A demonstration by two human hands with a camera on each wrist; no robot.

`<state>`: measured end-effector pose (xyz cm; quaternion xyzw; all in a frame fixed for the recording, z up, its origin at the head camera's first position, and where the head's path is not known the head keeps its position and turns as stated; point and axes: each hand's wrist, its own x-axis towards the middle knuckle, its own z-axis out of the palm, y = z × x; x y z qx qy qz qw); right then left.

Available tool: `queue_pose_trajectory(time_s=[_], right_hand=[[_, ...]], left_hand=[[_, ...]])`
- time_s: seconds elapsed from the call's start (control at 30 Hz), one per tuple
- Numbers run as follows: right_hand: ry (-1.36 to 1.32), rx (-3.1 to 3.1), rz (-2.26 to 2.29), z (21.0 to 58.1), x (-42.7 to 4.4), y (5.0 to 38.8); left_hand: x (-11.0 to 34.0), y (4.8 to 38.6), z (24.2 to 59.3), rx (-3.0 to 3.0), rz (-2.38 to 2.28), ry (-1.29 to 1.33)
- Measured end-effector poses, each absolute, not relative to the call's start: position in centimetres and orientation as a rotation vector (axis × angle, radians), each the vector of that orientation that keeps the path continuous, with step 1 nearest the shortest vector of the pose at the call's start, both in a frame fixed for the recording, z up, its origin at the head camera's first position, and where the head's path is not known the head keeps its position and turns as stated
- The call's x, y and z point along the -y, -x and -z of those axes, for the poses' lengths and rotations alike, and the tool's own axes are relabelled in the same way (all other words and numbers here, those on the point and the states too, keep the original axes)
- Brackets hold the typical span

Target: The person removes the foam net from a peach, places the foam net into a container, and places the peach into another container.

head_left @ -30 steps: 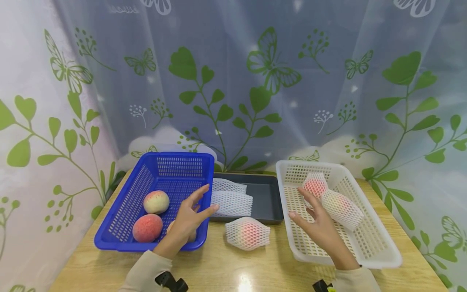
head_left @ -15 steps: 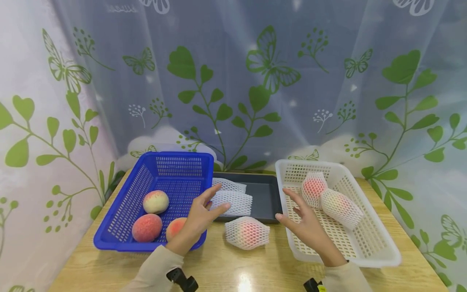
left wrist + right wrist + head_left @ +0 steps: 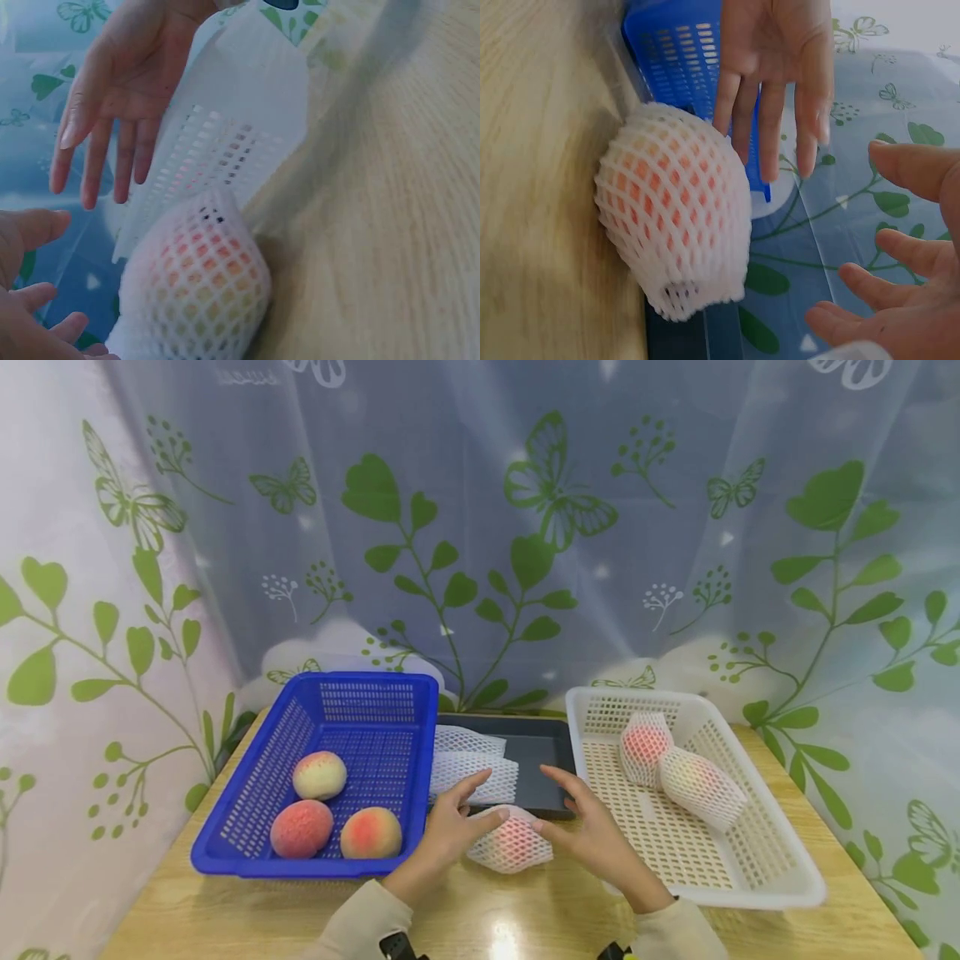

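Note:
A peach in a white foam net [image 3: 513, 842] lies on the wooden table between my two hands. My left hand [image 3: 452, 831] hovers at its left, thumb over the net's upper edge in the head view. On the other side is my right hand [image 3: 592, 839], its thumb near the net's right end. Both hands have relaxed, spread fingers; the wrist views show gaps between them and the netted peach [image 3: 676, 199]. In the left wrist view the same netted peach [image 3: 196, 289] sits low, with the right hand [image 3: 135, 90] beyond it.
At left, a blue basket [image 3: 315, 866] holds three bare peaches [image 3: 371, 833]. A white basket [image 3: 780, 893] at right holds two netted peaches [image 3: 701, 787]. Flat foam nets [image 3: 474, 775] lie in a dark tray [image 3: 542, 752] behind. A printed curtain [image 3: 480, 527] hangs at the back.
Both hands have moved inward, the left from over the blue basket and the right from over the white basket, to either side of the netted peach on the table.

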<state>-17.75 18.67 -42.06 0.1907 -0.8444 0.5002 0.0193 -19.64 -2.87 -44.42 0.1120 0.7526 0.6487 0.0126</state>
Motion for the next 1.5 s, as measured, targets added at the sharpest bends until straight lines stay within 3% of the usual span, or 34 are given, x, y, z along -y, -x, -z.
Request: queue_pose_trajectory(time_s=[0.33,0.97,1.5], right_hand=[[-0.570,2.645,-1.324,43.3,-16.6,17.4],[-0.490,2.656,-1.407,48.2,-15.1,17.8],[-0.474,2.641,-1.504,49.7,-15.7,18.5]], left_hand=[[2.8,19.0,46.8,-2.286,-2.090,-0.354],[2.8,18.9,49.6,-2.164,-2.071,-0.142],[2.3,18.9,50.3,-2.021,-2.175,-0.097]])
